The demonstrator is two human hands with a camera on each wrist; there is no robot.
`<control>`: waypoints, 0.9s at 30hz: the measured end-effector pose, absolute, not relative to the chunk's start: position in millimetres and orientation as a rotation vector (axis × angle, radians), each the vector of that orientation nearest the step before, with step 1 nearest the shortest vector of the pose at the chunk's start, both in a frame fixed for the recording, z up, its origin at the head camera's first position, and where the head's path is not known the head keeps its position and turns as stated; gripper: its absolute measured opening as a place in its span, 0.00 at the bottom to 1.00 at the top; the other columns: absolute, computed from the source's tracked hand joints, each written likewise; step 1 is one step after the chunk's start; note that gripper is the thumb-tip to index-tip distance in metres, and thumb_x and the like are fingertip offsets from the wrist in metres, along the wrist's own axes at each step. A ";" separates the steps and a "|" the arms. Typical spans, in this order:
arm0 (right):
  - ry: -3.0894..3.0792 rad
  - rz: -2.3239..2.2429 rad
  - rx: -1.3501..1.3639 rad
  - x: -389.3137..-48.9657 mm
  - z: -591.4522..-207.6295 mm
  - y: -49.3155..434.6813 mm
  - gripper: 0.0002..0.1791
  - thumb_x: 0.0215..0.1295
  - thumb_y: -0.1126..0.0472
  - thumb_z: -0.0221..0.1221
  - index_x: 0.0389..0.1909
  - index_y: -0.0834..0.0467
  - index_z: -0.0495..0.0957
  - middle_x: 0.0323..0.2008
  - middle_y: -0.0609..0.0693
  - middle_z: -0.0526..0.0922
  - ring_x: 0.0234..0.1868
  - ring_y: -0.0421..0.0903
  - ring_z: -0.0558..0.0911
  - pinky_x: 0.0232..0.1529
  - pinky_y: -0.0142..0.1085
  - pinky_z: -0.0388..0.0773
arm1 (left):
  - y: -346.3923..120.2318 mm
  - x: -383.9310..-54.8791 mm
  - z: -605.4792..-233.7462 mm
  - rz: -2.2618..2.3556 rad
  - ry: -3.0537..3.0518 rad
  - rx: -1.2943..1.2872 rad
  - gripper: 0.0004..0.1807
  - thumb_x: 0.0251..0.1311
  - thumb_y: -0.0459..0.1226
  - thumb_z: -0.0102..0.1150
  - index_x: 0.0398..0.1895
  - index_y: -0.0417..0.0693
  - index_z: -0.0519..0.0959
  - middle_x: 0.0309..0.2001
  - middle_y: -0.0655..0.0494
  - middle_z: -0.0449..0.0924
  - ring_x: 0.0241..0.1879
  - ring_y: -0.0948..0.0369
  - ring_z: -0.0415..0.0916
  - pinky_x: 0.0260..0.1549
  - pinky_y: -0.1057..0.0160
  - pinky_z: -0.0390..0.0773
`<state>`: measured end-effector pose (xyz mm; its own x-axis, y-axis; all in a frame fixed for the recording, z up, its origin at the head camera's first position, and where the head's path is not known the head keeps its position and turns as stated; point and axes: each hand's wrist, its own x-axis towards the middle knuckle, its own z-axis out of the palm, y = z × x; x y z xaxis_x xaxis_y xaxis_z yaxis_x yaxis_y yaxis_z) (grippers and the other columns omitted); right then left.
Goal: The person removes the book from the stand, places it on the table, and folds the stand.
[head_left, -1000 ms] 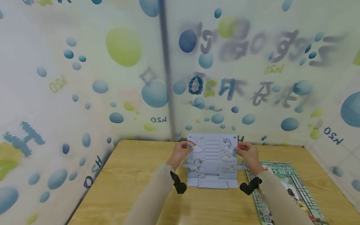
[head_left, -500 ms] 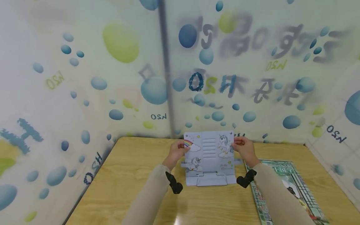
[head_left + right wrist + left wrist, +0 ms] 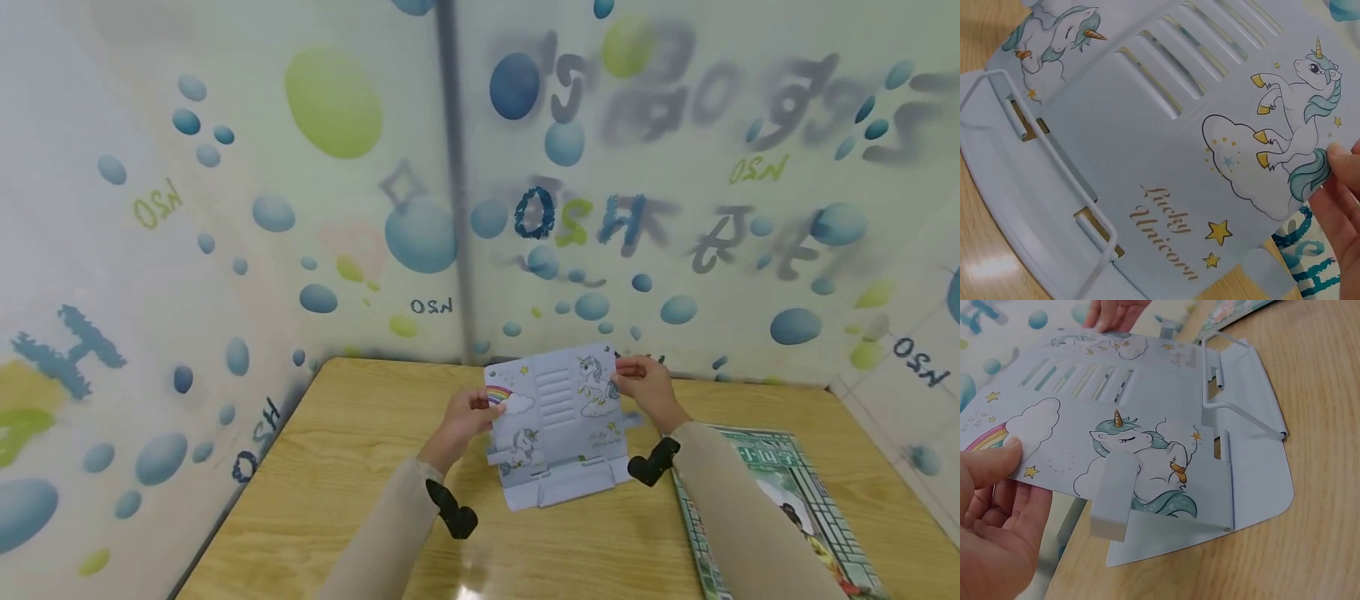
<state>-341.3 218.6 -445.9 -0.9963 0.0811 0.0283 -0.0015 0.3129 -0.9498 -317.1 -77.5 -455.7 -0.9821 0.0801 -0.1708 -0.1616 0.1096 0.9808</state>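
Observation:
A pale blue book stand printed with unicorns, a rainbow and clouds sits on the wooden table, turned a little askew. My left hand pinches its left edge by the rainbow, thumb on the front face. My right hand grips the upper right edge beside the standing unicorn. The stand's back panel has several slots, and a wire page holder lies on its base plate.
A green illustrated book lies flat on the table to the right of the stand. Walls with blue and green bubble prints close the table in at the back and both sides.
The stand has been turned anticlockwise, its right side going up and back and its left side coming toward me. Both hands kept their hold on its edges.

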 end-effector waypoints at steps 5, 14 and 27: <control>-2.486 1.871 -0.036 -342.9 -445.2 212.8 0.19 0.63 0.70 0.54 0.55 0.70 0.67 0.45 0.60 0.72 0.41 0.46 0.75 0.41 0.30 0.76 | -81.9 -304.6 -458.8 2.049 2.147 -0.068 0.07 0.56 0.30 0.60 0.33 0.36 0.72 0.27 0.54 0.65 0.27 0.61 0.65 0.27 0.67 0.72; -2.486 1.898 0.023 -342.2 -441.1 208.6 0.19 0.63 0.70 0.54 0.54 0.71 0.68 0.45 0.61 0.72 0.41 0.45 0.75 0.42 0.31 0.76 | -78.0 -283.6 -459.7 2.136 2.082 -0.121 0.10 0.55 0.29 0.61 0.37 0.34 0.72 0.28 0.55 0.67 0.27 0.63 0.66 0.27 0.68 0.73; -2.507 1.887 0.023 -343.7 -440.8 208.4 0.19 0.64 0.66 0.54 0.55 0.69 0.68 0.48 0.62 0.72 0.46 0.51 0.75 0.46 0.35 0.75 | -67.8 -270.5 -456.4 2.104 2.171 -0.232 0.12 0.55 0.31 0.61 0.39 0.32 0.71 0.32 0.51 0.70 0.31 0.60 0.68 0.30 0.64 0.76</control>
<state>-343.7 208.4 -440.8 -0.9999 -0.0096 0.0116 -0.0138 0.2764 -0.9609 -270.5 -67.8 -456.4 -0.9824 -0.0335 -0.1839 -0.1848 0.0284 0.9824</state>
